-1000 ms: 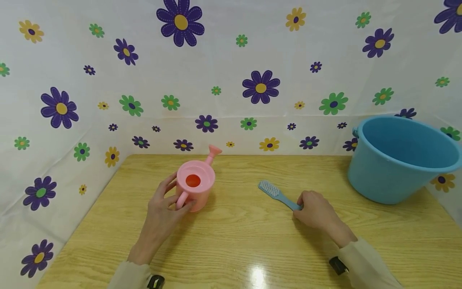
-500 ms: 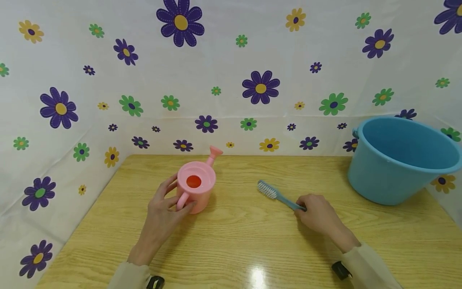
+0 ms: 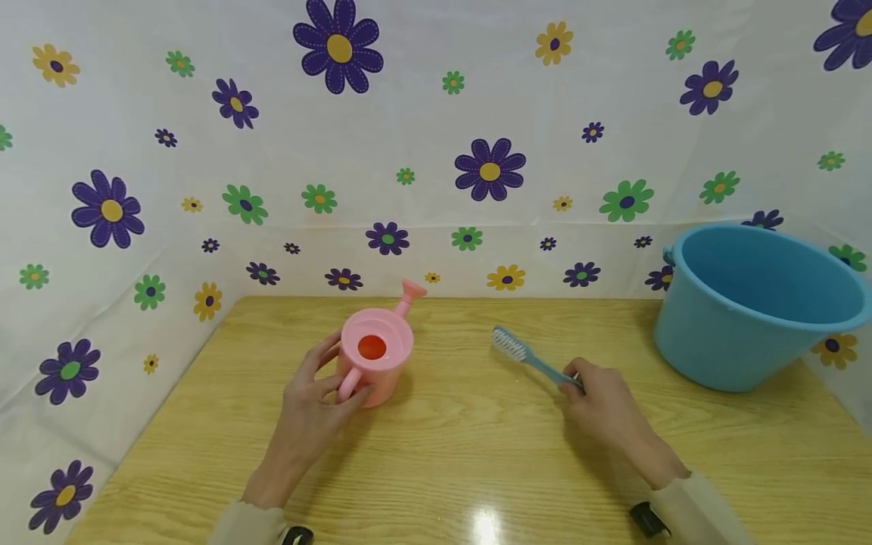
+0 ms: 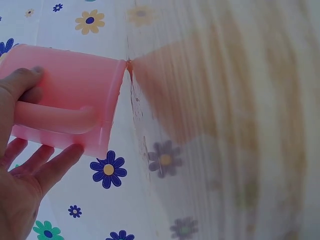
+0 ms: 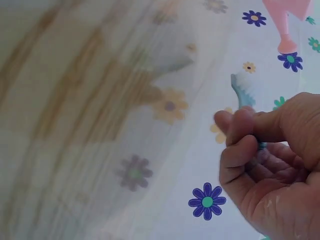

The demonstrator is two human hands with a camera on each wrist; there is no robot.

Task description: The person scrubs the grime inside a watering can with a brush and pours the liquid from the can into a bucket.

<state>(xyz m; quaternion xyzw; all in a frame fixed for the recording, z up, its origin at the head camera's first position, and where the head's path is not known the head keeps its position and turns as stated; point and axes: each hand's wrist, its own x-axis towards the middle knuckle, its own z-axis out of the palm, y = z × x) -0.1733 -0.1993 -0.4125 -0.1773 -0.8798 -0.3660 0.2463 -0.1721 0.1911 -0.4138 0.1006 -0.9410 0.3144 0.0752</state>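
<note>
- Comparing with a second ago, the brush (image 3: 534,363) is what's been changed most: it was laid on the bench (image 3: 456,439), and now its head has been turned so the bristles (image 3: 509,346) are faced more to the side. Looks like it's been lifted, too.
- The watering can (image 3: 384,371) has barely been shifted, maybe nudged a touch to the right. It's gripped by the left hand (image 3: 315,405), thumb and fingers wrapped round it by the handle.
- The brush's handle end is pinched by the right hand (image 3: 602,397), between the can and the bucket (image 3: 715,325).
- So, as far as can be judged, both things are now properly in hand and the brush can be moved freely. They're held well apart.
- Hard to make out: whether the can is sat flat. Its base looks tipped in the left wrist view. Only an orange-red patch is seen through its opening, so contents can't be called.
- The bucket is cut off at the right edge and its bottom is hidden. In the right wrist view, most of the brush handle is covered by fingers and the bench is badly blurred.
</note>
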